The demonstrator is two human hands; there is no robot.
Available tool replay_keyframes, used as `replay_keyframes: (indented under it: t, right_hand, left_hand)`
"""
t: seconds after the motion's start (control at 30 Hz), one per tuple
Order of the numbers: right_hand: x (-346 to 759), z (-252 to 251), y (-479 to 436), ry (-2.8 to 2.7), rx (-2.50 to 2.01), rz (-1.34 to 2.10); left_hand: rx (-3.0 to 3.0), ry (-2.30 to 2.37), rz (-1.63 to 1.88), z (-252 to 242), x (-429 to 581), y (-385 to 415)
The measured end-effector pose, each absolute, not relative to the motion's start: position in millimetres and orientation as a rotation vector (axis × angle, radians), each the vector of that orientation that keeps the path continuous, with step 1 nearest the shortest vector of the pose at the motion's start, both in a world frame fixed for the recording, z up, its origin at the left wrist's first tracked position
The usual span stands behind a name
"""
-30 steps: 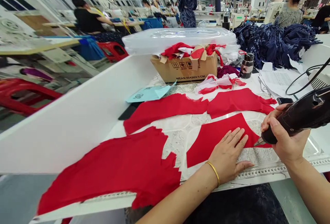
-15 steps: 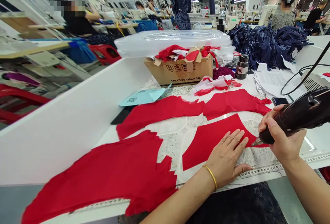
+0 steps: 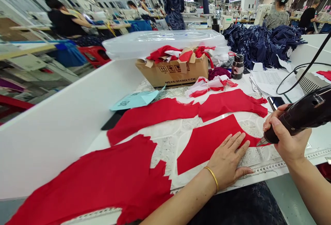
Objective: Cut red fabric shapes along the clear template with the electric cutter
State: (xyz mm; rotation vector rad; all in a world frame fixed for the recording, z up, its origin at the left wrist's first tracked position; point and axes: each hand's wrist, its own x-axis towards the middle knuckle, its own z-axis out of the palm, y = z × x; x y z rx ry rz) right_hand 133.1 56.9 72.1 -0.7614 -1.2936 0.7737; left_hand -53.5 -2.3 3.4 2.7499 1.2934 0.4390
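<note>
The right hand point(image 3: 287, 138) had a tight wrap around a handheld electric fabric cutter point(image 3: 302, 113), its metal tip point(image 3: 260, 143) right at the pointed end of a red fabric panel point(image 3: 207, 147). The left hand point(image 3: 226, 161) lay flat, fingers spread, pinning that panel to white lace point(image 3: 170, 149). From there, ragged red pieces point(image 3: 155, 116) sat around 11 o'clock and a big red piece point(image 3: 90, 187) at 9, both looking already cut. The panel's tip looked unfinished, but I couldn't tell how much was left. Tape measure point(image 3: 269, 167) at 4, cardboard box point(image 3: 170, 74) at 11.
</note>
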Motion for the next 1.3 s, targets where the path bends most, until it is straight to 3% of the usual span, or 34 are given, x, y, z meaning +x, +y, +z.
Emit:
replay_keyframes:
  t: [0.43,0.77,0.97,1.13,1.3]
  right_hand:
    - [140,76,57,-1.269,-0.758,0.718]
    - [155,71,59,-1.259,-0.816,0.649]
    - [153,70,63,-1.272,-0.866,0.596]
    - [155,74,64,-1.259,-0.826,0.631]
    - [159,81,65,-1.314,-1.013,0.514]
  left_hand:
    - [2.806,1.308,0.557,13,-65,-8]
    - [2.734,1.938,0.778,11,-136,-37]
    - [2.519,2.185,0.626,10,-167,-50]
    - [2.215,2.050,0.627,15,-169,-48]
    - [1.882,1.930,0.900,34,-168,-47]
